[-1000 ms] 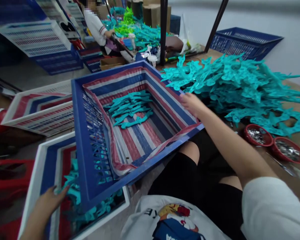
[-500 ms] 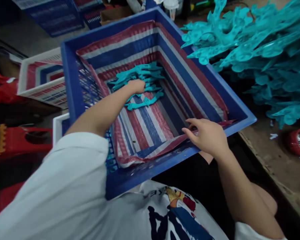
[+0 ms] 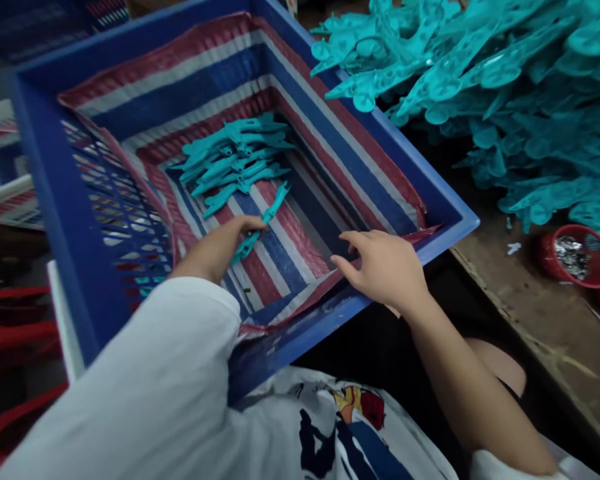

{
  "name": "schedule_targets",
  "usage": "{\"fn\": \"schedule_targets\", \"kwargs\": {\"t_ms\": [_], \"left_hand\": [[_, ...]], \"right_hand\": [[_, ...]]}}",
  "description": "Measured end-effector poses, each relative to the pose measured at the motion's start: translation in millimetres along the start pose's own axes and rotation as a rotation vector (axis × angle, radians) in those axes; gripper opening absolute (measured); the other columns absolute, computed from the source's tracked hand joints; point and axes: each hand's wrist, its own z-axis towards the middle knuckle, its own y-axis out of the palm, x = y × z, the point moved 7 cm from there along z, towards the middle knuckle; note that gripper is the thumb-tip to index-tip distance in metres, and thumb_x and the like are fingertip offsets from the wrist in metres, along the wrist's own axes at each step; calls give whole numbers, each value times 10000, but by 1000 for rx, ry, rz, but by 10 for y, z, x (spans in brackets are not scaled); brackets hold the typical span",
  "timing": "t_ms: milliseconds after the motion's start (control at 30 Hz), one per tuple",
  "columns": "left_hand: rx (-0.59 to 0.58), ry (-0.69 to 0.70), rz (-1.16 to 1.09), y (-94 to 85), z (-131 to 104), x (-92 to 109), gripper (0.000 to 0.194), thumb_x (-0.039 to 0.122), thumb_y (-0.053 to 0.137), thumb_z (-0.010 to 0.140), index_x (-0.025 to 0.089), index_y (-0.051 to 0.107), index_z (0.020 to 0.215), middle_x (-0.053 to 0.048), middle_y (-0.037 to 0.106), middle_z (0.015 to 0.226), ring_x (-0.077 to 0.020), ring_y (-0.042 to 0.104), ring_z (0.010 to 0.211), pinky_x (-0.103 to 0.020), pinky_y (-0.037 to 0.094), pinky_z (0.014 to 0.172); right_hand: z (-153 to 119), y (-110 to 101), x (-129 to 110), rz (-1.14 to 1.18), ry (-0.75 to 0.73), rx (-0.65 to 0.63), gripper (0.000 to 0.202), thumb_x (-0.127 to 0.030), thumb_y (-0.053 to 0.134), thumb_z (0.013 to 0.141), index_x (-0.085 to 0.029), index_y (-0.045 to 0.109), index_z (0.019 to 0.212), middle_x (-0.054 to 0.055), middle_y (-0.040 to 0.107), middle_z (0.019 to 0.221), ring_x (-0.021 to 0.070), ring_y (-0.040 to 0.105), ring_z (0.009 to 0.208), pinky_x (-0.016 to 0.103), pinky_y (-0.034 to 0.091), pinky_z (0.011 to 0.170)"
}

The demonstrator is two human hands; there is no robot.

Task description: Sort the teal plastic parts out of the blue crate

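Observation:
Inside the blue plastic basket (image 3: 405, 160), lined with striped red, white and blue sheeting, my left hand (image 3: 230, 240) is closed around a slim turquoise plastic piece (image 3: 277, 205). Both ends of that piece stick out past the fingers. Beyond the hand lies a stack of similar turquoise pieces (image 3: 237, 153), laid side by side on the lining. My right hand (image 3: 387, 270) hovers at the near right rim, fingers apart and curved, holding nothing. Whether it touches the lining edge there cannot be made out.
A large heap of turquoise plastic pieces (image 3: 520, 100) rises on the bench (image 3: 510, 293) to the right. A red tub (image 3: 563, 267) with small shiny metal parts stands near it. White crates (image 3: 10, 190) and red stools (image 3: 17, 320) are at the left.
My left hand has drawn back from the stack towards me and now shows a turquoise piece in its grip. My right hand stays by the rim. The view has shifted right and closer.

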Motion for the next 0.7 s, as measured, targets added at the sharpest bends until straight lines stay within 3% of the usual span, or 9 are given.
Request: {"fn": "schedule_targets", "kwargs": {"t_ms": [100,233,300,367,433,467,567,633,700], "left_hand": [[-72,-32,-190,-381,-369,153,94,175,703,842,174,609,838,-73,588,712,-243,607,702,-477,646,868],[3,179,-477,-649,-1261,487,197,258,765,926,188,591,986,-52,659,836,-190,621,662,-372,632,721],[152,377,-603,-607,-1766,647,406,368,889,941,200,564,1114,-83,744,1019,-218,720,738,-371,644,705],[372,586,-688,-517,-2272,768,656,522,1002,894,216,530,1232,-124,772,1201,-248,784,831,-387,667,750],[574,782,-763,-418,-2772,853,835,649,1049,833,222,526,1323,-153,761,1336,-274,816,979,-404,685,874],[629,866,-803,-369,-3002,882,875,695,1047,821,220,541,1354,-161,750,1392,-293,817,1086,-413,684,955],[573,1026,-900,-225,-3543,923,854,774,983,851,205,632,1384,-168,740,1471,-357,750,1360,-444,661,1115],[427,1042,-925,-87,-3742,903,845,743,1003,814,207,676,1381,-165,757,1448,-386,738,1381,-466,670,1110],[300,980,-954,93,-3794,843,852,656,1055,729,227,684,1364,-146,785,1372,-387,767,1305,-474,682,1066]], "right_hand": [[5,-16,55,12,-20,20,407,-475,719,1159,-221,795,1468,94,842,1198,312,782,1128,379,522,837],[-14,-52,-12,145,-75,150,339,-383,717,1140,-197,810,1408,111,837,1203,340,783,1154,422,588,945],[-71,-39,-289,341,-187,266,393,-384,753,1108,-191,773,1451,135,814,1298,356,762,1245,481,601,1093],[-157,48,-715,582,-344,330,655,-466,847,1044,-195,655,1609,174,721,1523,371,690,1420,531,562,1244],[-222,182,-1137,802,-450,351,853,-529,877,1008,-202,521,1711,205,594,1679,376,596,1551,551,530,1309],[-232,244,-1291,909,-459,363,834,-531,850,1020,-206,497,1703,211,572,1691,370,577,1568,550,543,1298],[-193,352,-1464,1302,-372,380,599,-577,759,1055,-245,536,1502,174,660,1494,311,698,1345,452,680,1034],[-157,349,-1482,1538,-332,288,615,-687,784,1011,-273,531,1389,117,685,1356,242,740,1079,351,673,803],[-166,268,-1466,1638,-313,229,667,-758,842,931,-264,559,1279,90,694,1304,199,711,946,312,638,740]]}}
